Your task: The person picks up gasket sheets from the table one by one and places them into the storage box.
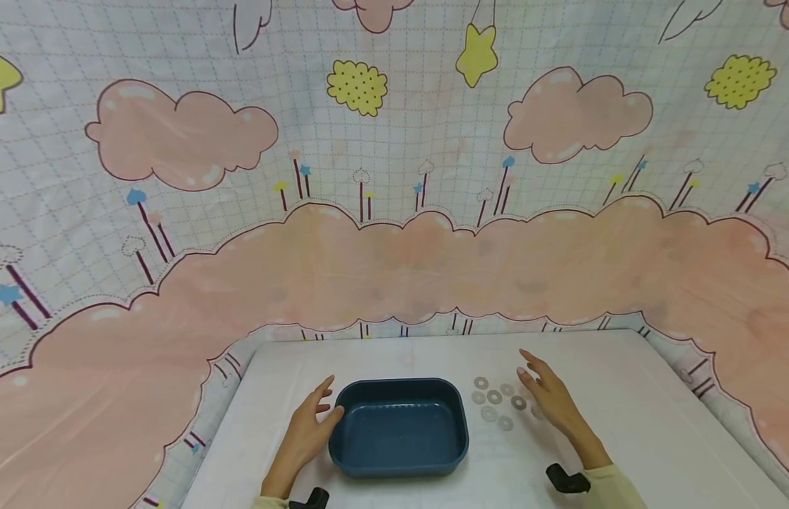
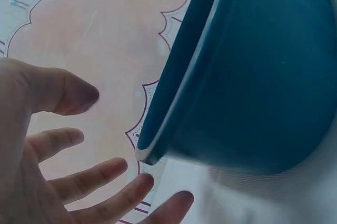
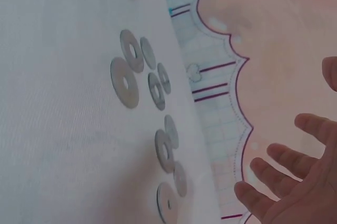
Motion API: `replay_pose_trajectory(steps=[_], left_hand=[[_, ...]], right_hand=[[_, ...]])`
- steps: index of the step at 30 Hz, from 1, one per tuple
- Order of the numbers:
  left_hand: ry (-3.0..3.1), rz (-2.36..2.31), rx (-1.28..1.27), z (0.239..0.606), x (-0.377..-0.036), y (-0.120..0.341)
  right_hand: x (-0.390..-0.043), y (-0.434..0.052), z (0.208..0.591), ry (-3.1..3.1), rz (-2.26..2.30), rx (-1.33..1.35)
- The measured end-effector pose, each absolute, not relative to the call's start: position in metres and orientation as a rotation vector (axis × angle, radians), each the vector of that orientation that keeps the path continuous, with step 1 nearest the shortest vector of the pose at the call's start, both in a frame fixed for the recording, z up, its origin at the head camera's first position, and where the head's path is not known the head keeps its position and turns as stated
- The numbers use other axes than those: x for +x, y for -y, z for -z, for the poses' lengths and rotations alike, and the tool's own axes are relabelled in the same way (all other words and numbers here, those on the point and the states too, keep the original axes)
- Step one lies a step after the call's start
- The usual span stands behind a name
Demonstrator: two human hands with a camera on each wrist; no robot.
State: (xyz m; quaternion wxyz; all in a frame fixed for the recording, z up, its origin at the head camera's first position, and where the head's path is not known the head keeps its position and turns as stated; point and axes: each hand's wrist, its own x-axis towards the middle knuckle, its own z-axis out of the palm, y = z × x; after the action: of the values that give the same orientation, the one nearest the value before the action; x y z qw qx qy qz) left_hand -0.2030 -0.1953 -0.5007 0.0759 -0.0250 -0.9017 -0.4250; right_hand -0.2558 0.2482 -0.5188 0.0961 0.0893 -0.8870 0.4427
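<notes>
Behind the white table [image 1: 655, 424] hangs a cartoon backdrop [image 1: 394, 177] of pink clouds, yellow stars and small lollipop trees on a pale grid — it curves round both sides of the scene. On the near middle of the table sits a dark blue tray [image 1: 399, 426], a shallow rounded rectangle with nothing visible inside it.

The person's left hand [image 1: 308, 428] lies just beside the tray's left end, fingers spread and relaxed, gripping nothing; the thumb reaches toward the tray's near-left corner, and whether it actually touches the rim cannot be told. In the left wrist view the splayed fingers [image 2: 100, 174] sit below the tray's outer wall [image 2: 253, 87].

Right of the tray lies a loose cluster of flat metal washers [image 1: 496, 403], each flat on the table. The right hand [image 1: 550, 399] hovers at the right edge of that cluster — fingers straight and slightly parted, holding nothing. The right wrist view shows the washers [image 3: 126, 81] apart from the hand's fingertips [image 3: 250, 192].
</notes>
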Motion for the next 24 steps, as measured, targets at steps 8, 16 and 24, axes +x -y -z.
replay_pose_trajectory(steps=[8, 16, 24], left_hand=[[2.660, 1.601, 0.049, 0.509, -0.201, 0.200], [2.610, 1.757, 0.123, 0.514, -0.200, 0.204], [2.549, 1.886, 0.145, 0.518, -0.201, 0.206]], right_hand=[[-0.258, -0.262, 0.528, 2.626, -1.374, 0.156], [-0.263, -0.275, 0.542, 2.651, -1.343, 0.112], [-0.265, -0.282, 0.550, 2.702, -1.330, 0.056]])
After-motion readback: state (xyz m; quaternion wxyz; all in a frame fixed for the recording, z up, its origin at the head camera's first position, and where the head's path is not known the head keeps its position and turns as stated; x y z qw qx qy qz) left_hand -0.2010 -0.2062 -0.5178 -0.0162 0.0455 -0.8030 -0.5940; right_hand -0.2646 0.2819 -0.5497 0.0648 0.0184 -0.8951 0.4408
